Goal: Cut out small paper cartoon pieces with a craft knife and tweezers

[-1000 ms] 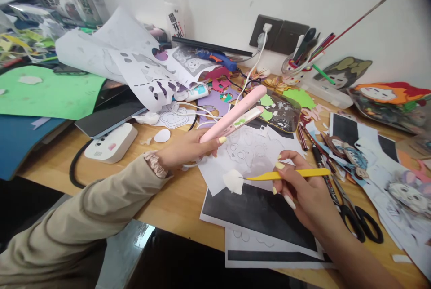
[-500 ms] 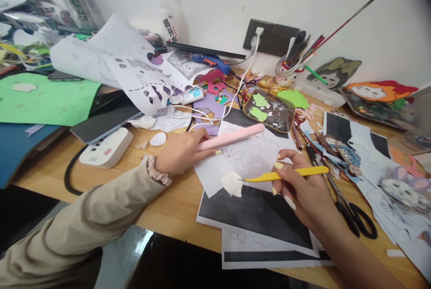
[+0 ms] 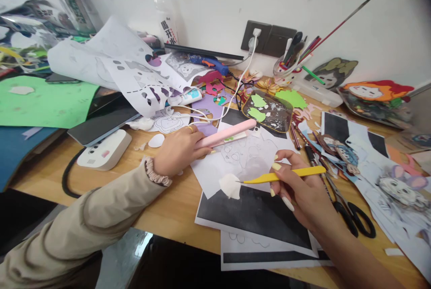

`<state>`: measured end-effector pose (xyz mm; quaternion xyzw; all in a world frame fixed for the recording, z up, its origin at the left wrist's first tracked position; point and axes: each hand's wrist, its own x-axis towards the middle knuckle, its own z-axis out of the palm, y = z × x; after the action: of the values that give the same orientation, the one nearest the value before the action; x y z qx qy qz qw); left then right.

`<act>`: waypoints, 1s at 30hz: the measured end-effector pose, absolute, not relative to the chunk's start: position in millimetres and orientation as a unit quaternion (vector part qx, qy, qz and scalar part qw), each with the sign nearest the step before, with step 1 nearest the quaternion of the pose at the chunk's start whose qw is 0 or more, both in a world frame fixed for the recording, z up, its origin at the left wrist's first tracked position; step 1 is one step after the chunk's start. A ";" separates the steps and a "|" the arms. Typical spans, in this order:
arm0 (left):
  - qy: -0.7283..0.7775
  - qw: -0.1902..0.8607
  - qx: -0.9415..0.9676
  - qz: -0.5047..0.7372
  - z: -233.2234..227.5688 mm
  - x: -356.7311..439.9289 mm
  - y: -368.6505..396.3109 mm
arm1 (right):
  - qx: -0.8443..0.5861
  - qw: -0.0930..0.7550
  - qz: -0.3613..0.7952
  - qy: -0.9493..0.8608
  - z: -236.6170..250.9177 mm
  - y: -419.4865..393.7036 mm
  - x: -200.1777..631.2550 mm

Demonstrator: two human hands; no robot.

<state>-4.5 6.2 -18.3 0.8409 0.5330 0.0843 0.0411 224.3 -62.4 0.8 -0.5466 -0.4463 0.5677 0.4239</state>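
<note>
My left hand [image 3: 183,147] is wrapped round a slim pink hair straightener [image 3: 232,132] that points right. Its two arms stand slightly apart, with a pale lower arm showing under the pink one. In my right hand [image 3: 296,181] are yellow tweezers [image 3: 286,175], pointing left. At their tips is a white cut-out piece [image 3: 230,186] with an uneven outline. The piece is above a sheet with pencil line drawings [image 3: 208,174]; whether it touches the paper I cannot tell. Beneath lie black-printed sheets [image 3: 249,212].
Black-handled scissors [image 3: 355,219] and pens lie right of my right hand. Behind are a dark tray [image 3: 274,120] with green cut-outs, a white cable [image 3: 240,82] and a pen cup [image 3: 286,71]. A white box [image 3: 104,149] and a green sheet [image 3: 43,102] are at left.
The hair straightener's arms have parted, so the lower arm now shows beneath the upper one. The tweezers and white piece stay nearly in place; the view has shifted slightly.
</note>
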 end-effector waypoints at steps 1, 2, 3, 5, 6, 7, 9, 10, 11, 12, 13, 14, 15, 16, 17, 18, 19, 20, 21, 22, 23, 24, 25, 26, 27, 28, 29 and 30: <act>0.534 0.045 0.840 0.087 -17.9 -4.5 6.2 | -0.546 0.424 0.568 -0.446 0.8 -62.2 224.3; 0.537 0.049 0.838 0.089 -17.2 -4.4 6.1 | -0.546 0.424 0.568 -0.446 0.8 -62.0 224.4; 0.540 0.052 0.836 0.090 -16.5 -4.2 5.8 | -0.546 0.425 0.568 -0.446 0.8 -61.9 224.4; 0.545 0.056 0.832 0.091 -14.8 -3.6 5.0 | -0.547 0.426 0.567 -0.444 0.7 -61.8 224.5; 0.546 0.057 0.831 0.092 -14.0 -3.4 4.4 | -0.547 0.426 0.567 -0.444 0.6 -61.8 224.6; 0.547 0.057 0.830 0.095 -13.3 -3.3 3.8 | -0.548 0.426 0.567 -0.443 0.5 -61.9 224.6; 0.544 0.055 0.830 0.105 -12.2 -3.4 3.0 | -0.549 0.426 0.568 -0.442 0.3 -62.1 224.4; 0.542 0.053 0.831 0.111 -11.9 -3.7 2.8 | -0.549 0.426 0.568 -0.441 0.2 -62.1 224.3; 0.539 0.049 0.832 0.118 -11.7 -4.0 2.8 | -0.550 0.426 0.567 -0.441 0.1 -62.2 224.2; 0.536 0.047 0.834 0.124 -11.5 -4.3 2.8 | -0.550 0.427 0.566 -0.441 0.1 -62.2 224.1; 0.533 0.045 0.835 0.129 -11.3 -4.6 3.0 | -0.551 0.427 0.566 -0.441 0.1 -62.2 224.1; 0.530 0.045 0.837 0.133 -11.0 -4.8 3.2 | -0.551 0.427 0.565 -0.442 0.1 -62.2 224.2; 0.526 0.044 0.838 0.136 -10.6 -4.8 3.4 | -0.552 0.427 0.563 -0.442 0.2 -62.2 224.3; 0.522 0.044 0.841 0.137 -10.1 -4.8 3.4 | -0.552 0.427 0.563 -0.443 0.3 -62.2 224.4; 0.519 0.046 0.843 0.135 -9.5 -4.6 3.3 | -0.552 0.427 0.563 -0.443 0.5 -62.3 224.6; 0.517 0.048 0.845 0.132 -8.9 -4.4 3.0 | -0.551 0.427 0.563 -0.444 0.7 -62.4 224.6; 0.515 0.051 0.846 0.128 -8.3 -4.2 2.7 | -0.550 0.427 0.564 -0.444 0.9 -62.6 224.6; 0.514 0.053 0.847 0.126 -7.9 -4.0 2.3 | -0.549 0.428 0.565 -0.443 1.1 -62.7 224.6; 0.512 0.054 0.848 0.125 -7.7 -3.9 1.9 | -0.548 0.428 0.567 -0.442 1.4 -62.8 224.5; 0.507 0.056 0.851 0.127 -7.8 -3.8 1.7 | -0.547 0.428 0.568 -0.441 1.7 -62.9 224.5; 0.501 0.058 0.854 0.128 -8.1 -3.9 1.6 | -0.547 0.429 0.567 -0.441 2.0 -62.9 224.4; 0.493 0.061 0.859 0.128 -8.8 -3.9 1.7 | -0.548 0.430 0.567 -0.440 2.3 -62.9 224.4; 0.484 0.066 0.863 0.124 -9.6 -4.0 1.9 | -0.549 0.429 0.566 -0.441 2.6 -62.9 224.4; 0.477 0.070 0.868 0.118 -10.7 -4.0 2.2 | -0.548 0.429 0.566 -0.442 2.9 -62.8 224.4; 0.472 0.073 0.872 0.110 -11.7 -4.0 2.4 | -0.548 0.429 0.566 -0.442 3.2 -62.6 224.3; 0.468 0.074 0.875 0.102 -12.7 -3.8 2.6 | -0.547 0.430 0.566 -0.442 3.4 -62.4 224.1; 0.465 0.074 0.877 0.094 -13.5 -3.6 2.6 | -0.546 0.430 0.566 -0.443 3.6 -62.2 223.9; 0.461 0.073 0.880 0.089 -14.0 -3.2 2.5 | -0.545 0.430 0.567 -0.443 3.7 -62.0 223.6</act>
<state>-3.2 2.5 -14.0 0.8798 0.4612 0.0885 0.0731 223.6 -62.0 3.7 -0.5451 -0.4432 0.5672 0.4298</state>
